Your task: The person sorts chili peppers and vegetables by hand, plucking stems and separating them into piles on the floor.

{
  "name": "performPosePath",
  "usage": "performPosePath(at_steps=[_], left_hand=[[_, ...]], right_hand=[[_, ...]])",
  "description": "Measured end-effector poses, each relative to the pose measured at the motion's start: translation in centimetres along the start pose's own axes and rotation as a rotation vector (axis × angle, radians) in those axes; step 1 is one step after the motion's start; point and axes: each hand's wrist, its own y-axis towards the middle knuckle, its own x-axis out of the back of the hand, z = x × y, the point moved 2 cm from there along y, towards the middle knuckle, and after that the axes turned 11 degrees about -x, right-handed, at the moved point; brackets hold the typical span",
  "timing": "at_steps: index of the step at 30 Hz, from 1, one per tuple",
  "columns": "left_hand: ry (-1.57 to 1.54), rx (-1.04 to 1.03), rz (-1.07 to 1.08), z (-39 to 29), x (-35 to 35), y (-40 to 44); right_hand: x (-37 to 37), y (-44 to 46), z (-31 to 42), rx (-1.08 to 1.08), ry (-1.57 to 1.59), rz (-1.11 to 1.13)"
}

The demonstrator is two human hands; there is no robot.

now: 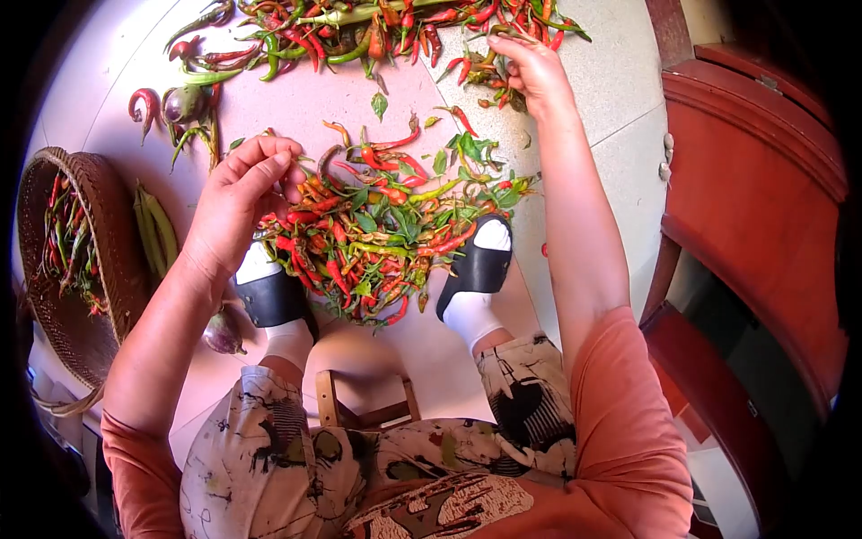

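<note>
My left hand (256, 180) is above the left edge of a near pile of red, orange and green chili peppers (377, 234) mixed with leaves. Its thumb is pressed to the forefinger; whatever lies between the fingertips is too small to make out. Stretched forward, my right hand (532, 74) has its fingers curled around a bunch of chili peppers (485, 74), partly hidden by the hand. That bunch is at the right end of a far heap of chili peppers (314, 36), where a thick green stalk also lies.
A woven basket (112, 225) holding more chili peppers tilts at the left, beside long green pods (157, 229). One purple eggplant (184, 103) lies farther off, another (223, 332) near my left foot. My feet flank the near pile. Red wooden furniture (754, 180) stands right.
</note>
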Motion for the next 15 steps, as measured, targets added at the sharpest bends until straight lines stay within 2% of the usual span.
performPosePath(at_steps=[1, 3, 6, 8, 9, 11, 12, 13, 15], left_hand=[[0.000, -0.001, 0.000, 0.0, 0.0, 0.0], [-0.031, 0.001, -0.007, 0.1, -0.1, 0.2], [-0.186, -0.002, 0.033, 0.4, -0.7, 0.4], [-0.172, 0.019, 0.073, 0.7, -0.8, 0.7], [-0.168, 0.008, 0.085, 0.7, -1.2, 0.7], [-0.129, 0.003, 0.120, 0.7, -2.1, 0.8], [-0.101, 0.002, 0.139, 1.2, -2.1, 0.9], [-0.147, 0.030, 0.108, 1.2, -2.3, 0.8], [-0.309, 0.046, 0.028, 1.4, -2.4, 0.7]], right_hand=[[0.2, -0.6, 0.2, 0.001, -0.001, 0.000], [-0.3, -1.9, 0.7, -0.004, 0.324, 0.314], [-2.4, -4.5, 0.6, 0.007, 0.303, 0.428], [-5.2, -6.4, 0.0, -0.014, 0.165, 0.501], [-7.9, -9.0, 0.6, -0.048, 0.168, 0.424], [-11.7, -11.2, -1.0, -0.166, 0.019, 0.486], [-13.4, -12.0, -2.2, -0.115, 0.009, 0.550], [-14.8, -12.9, -2.7, -0.092, 0.120, 0.604], [-15.1, -13.0, -3.2, -0.044, 0.081, 0.675]])
